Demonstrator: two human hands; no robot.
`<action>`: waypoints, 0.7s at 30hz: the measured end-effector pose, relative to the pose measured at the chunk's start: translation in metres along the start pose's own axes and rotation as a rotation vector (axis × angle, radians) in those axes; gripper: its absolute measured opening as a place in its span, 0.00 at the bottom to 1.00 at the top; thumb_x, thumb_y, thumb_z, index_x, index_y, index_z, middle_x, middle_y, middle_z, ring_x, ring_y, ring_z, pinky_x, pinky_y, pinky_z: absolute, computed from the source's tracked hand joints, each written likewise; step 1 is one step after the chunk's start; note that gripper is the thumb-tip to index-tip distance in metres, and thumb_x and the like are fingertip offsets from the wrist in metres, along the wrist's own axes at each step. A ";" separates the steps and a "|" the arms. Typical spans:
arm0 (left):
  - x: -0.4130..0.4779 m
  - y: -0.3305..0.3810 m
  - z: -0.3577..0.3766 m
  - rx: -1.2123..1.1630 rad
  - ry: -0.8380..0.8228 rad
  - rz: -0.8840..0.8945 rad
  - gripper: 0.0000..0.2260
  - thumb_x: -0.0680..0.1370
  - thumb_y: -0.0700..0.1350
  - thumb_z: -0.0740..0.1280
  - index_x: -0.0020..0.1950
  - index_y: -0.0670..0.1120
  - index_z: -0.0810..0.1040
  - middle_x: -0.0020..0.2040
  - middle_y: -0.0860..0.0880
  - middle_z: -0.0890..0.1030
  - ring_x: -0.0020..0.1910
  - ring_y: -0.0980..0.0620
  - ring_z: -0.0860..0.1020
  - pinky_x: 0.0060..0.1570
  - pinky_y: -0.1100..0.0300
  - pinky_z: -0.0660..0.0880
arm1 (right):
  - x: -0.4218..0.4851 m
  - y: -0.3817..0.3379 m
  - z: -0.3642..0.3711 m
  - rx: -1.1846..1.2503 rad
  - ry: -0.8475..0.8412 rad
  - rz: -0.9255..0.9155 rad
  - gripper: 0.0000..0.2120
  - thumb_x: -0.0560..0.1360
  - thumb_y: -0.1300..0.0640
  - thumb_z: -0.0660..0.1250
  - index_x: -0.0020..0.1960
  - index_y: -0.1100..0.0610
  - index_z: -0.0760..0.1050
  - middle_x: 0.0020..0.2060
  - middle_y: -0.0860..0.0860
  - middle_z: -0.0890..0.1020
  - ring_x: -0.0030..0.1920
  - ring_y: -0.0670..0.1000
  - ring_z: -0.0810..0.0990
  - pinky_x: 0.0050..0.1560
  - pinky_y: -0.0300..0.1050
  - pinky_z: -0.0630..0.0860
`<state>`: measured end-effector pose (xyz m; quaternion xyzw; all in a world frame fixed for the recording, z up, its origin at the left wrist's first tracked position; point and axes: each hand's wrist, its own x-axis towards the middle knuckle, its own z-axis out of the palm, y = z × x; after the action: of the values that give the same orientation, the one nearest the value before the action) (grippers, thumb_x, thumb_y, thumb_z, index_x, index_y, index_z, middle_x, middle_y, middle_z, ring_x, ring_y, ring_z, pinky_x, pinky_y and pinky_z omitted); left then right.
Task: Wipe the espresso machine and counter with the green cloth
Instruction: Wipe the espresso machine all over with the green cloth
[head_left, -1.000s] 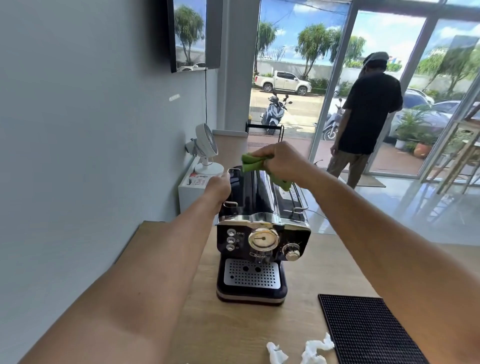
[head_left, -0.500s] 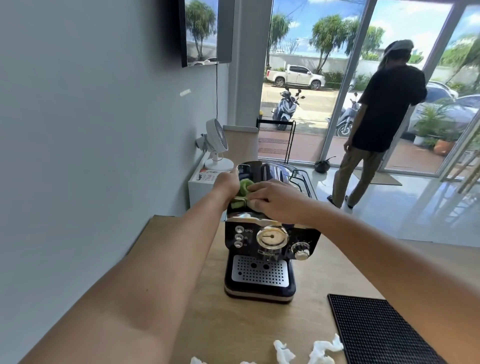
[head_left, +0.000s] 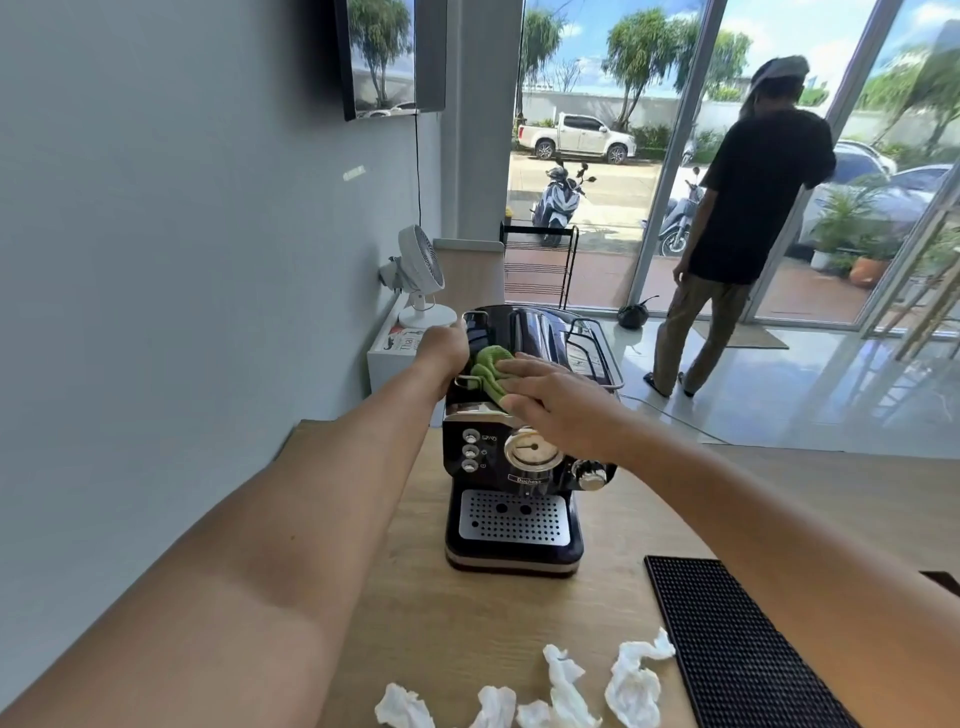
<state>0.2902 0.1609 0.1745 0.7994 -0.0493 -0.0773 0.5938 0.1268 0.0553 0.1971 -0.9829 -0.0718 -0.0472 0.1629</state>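
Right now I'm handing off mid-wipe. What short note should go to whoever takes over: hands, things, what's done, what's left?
Left hand: against the upper left edge of the espresso machine; its fingers are hidden.
Right hand: fingers flat, pressing the green cloth onto the front left part of the machine's top.
Counter: crumpled white tissues lie near the front edge, with a black bar mat to their right.
Done: the cloth is on the top; how much is already wiped cannot be told.
Left: probably the rest of the top, the front panel, the drip tray, then the counter.
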 end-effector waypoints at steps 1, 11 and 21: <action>-0.001 0.000 -0.001 0.017 -0.002 -0.002 0.22 0.83 0.50 0.54 0.67 0.35 0.70 0.67 0.39 0.73 0.65 0.40 0.72 0.64 0.53 0.69 | -0.014 0.004 0.001 0.030 0.042 -0.006 0.19 0.83 0.50 0.59 0.72 0.51 0.71 0.75 0.41 0.65 0.76 0.43 0.58 0.77 0.48 0.55; -0.001 0.007 -0.004 0.256 0.050 0.028 0.22 0.83 0.49 0.52 0.64 0.34 0.73 0.65 0.36 0.75 0.63 0.39 0.74 0.61 0.52 0.70 | -0.018 -0.020 0.044 -0.418 0.339 -0.263 0.23 0.72 0.62 0.59 0.66 0.56 0.77 0.62 0.57 0.78 0.68 0.63 0.72 0.71 0.58 0.67; -0.008 0.011 -0.004 0.467 0.067 0.091 0.15 0.81 0.43 0.55 0.62 0.39 0.76 0.63 0.40 0.77 0.62 0.40 0.76 0.57 0.55 0.71 | -0.084 0.048 0.036 -0.356 0.435 -0.082 0.36 0.65 0.78 0.62 0.72 0.61 0.70 0.70 0.58 0.73 0.74 0.60 0.66 0.64 0.59 0.76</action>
<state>0.2829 0.1629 0.1868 0.9141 -0.0819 -0.0105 0.3970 0.0543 0.0116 0.1387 -0.9591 -0.0654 -0.2754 -0.0029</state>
